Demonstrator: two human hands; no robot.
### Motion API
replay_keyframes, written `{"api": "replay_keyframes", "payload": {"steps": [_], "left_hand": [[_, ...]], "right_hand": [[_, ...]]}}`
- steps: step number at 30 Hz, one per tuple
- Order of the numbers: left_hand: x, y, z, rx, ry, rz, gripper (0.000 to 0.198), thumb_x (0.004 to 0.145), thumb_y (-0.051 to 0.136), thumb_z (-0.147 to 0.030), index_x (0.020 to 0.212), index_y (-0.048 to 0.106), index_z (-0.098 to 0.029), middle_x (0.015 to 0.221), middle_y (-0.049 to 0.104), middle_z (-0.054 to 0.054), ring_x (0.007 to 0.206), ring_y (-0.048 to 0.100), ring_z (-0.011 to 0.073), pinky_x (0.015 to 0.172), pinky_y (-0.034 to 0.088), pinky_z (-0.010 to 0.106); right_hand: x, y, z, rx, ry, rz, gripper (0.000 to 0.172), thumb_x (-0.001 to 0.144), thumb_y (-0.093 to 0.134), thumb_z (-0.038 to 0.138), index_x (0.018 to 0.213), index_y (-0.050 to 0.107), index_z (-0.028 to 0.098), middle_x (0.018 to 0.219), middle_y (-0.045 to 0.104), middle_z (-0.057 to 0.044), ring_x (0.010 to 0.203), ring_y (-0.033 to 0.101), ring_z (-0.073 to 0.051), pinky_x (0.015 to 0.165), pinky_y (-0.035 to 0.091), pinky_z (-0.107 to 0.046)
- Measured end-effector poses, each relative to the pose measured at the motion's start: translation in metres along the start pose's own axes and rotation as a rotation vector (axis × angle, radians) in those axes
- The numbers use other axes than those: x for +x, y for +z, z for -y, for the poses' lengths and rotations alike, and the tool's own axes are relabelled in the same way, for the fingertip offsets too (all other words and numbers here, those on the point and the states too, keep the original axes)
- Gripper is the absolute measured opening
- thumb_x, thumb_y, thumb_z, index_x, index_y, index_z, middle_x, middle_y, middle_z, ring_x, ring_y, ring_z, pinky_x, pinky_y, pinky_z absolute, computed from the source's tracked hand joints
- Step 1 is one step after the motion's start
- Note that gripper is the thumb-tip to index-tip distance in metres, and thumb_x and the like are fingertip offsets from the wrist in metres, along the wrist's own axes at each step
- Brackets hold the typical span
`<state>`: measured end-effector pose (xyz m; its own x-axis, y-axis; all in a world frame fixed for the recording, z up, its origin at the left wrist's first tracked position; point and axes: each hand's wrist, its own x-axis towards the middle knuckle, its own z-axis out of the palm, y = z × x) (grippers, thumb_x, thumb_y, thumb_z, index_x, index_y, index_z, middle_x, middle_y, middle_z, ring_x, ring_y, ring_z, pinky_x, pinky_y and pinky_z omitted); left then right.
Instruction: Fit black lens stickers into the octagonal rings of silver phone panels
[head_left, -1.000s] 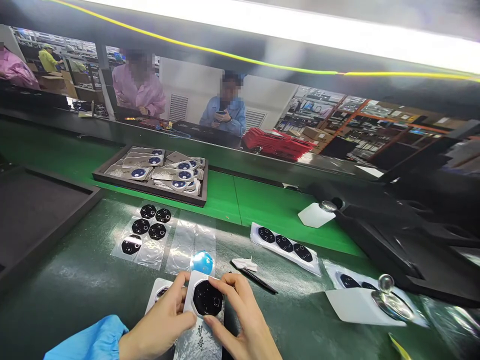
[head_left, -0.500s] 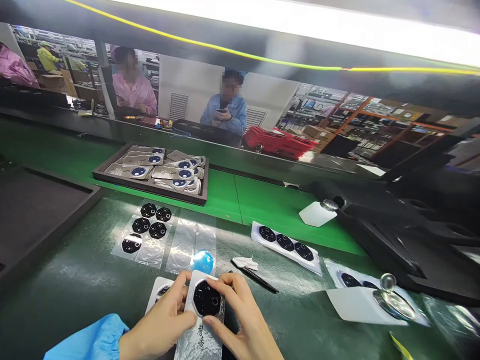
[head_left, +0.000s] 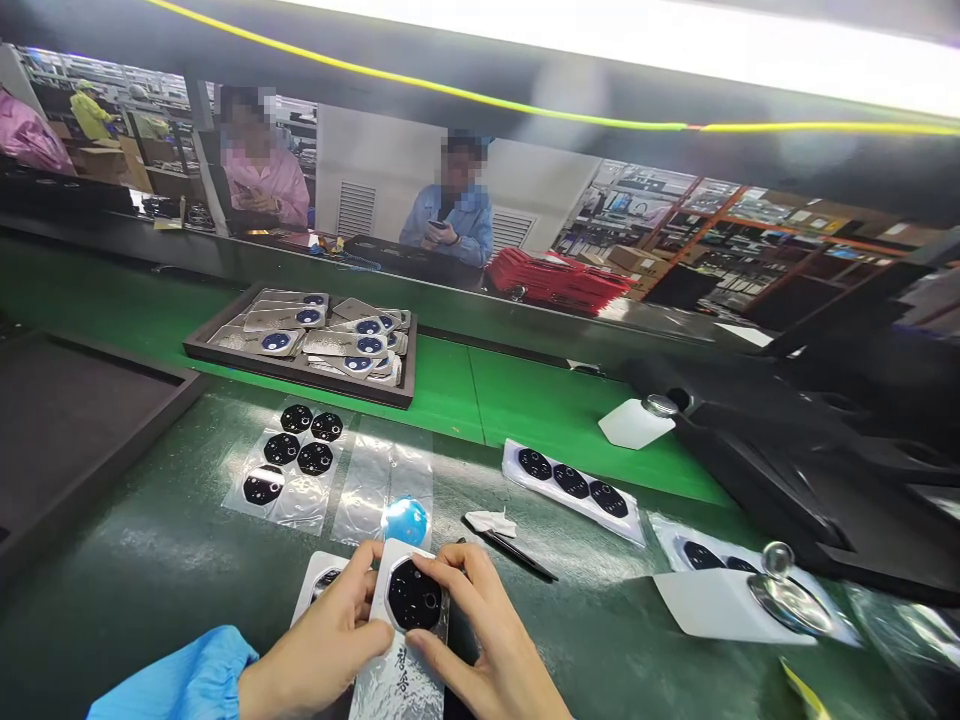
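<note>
One panel [head_left: 401,660], black disc [head_left: 414,595] farthest, long axis pointing away

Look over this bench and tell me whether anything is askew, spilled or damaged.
Slightly untidy: the grey panels in the dark tray overlap at mixed angles instead of lining up, and a crumpled white scrap lies by the black pen-like tool. No spill shows, and the held panel shows no plain damage.

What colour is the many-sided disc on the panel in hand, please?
The many-sided disc is black with small light marks, clearest in the head view.
</note>
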<state>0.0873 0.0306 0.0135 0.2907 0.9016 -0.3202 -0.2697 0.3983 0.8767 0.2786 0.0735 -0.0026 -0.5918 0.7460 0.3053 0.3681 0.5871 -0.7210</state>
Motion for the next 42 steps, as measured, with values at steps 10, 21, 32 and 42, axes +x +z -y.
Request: {"api": "replay_keyframes", "payload": {"steps": [10, 21, 32, 42], "left_hand": [[-0.002, 0.001, 0.0, 0.01, -0.009, 0.008, 0.049, 0.066, 0.051, -0.013, 0.113, 0.043, -0.023, 0.091, 0.062, -0.002, 0.088, 0.057, 0.0172, 0.073, 0.035, 0.027], [-0.002, 0.002, -0.001, 0.028, 0.007, 0.012, 0.048, 0.068, 0.049, -0.011, 0.115, 0.043, -0.022, 0.093, 0.064, -0.001, 0.088, 0.057, 0.0157, 0.074, 0.037, 0.027], [-0.002, -0.004, 0.003, 0.148, 0.054, 0.069, 0.06, 0.08, 0.049, -0.014, 0.138, 0.037, -0.021, 0.131, 0.06, 0.006, 0.113, 0.058, 0.0216, 0.099, 0.04, 0.036], [-0.014, -0.008, 0.009, 0.545, -0.109, -0.033, 0.081, 0.088, 0.045, -0.018, 0.159, 0.006, -0.022, 0.163, 0.025, 0.006, 0.149, 0.025, 0.0284, 0.121, 0.02, 0.047]], "right_hand": [[0.0, -0.002, 0.004, 0.005, 0.021, 0.024, 0.054, 0.082, 0.064, 0.009, 0.129, 0.05, 0.03, 0.112, 0.051, -0.005, 0.104, 0.057, -0.021, 0.088, 0.051, -0.031], [0.0, -0.002, 0.005, 0.003, 0.007, 0.016, 0.057, 0.079, 0.065, 0.005, 0.129, 0.049, 0.028, 0.111, 0.05, -0.003, 0.102, 0.056, -0.018, 0.088, 0.05, -0.027], [0.001, -0.003, 0.001, -0.033, -0.045, -0.018, 0.066, 0.074, 0.074, 0.0, 0.129, 0.052, 0.027, 0.108, 0.052, -0.003, 0.098, 0.057, -0.018, 0.084, 0.051, -0.025], [0.001, 0.004, 0.002, -0.097, -0.115, -0.09, 0.07, 0.068, 0.08, -0.001, 0.128, 0.054, 0.024, 0.092, 0.046, -0.001, 0.079, 0.051, -0.018, 0.064, 0.051, -0.029]]}}
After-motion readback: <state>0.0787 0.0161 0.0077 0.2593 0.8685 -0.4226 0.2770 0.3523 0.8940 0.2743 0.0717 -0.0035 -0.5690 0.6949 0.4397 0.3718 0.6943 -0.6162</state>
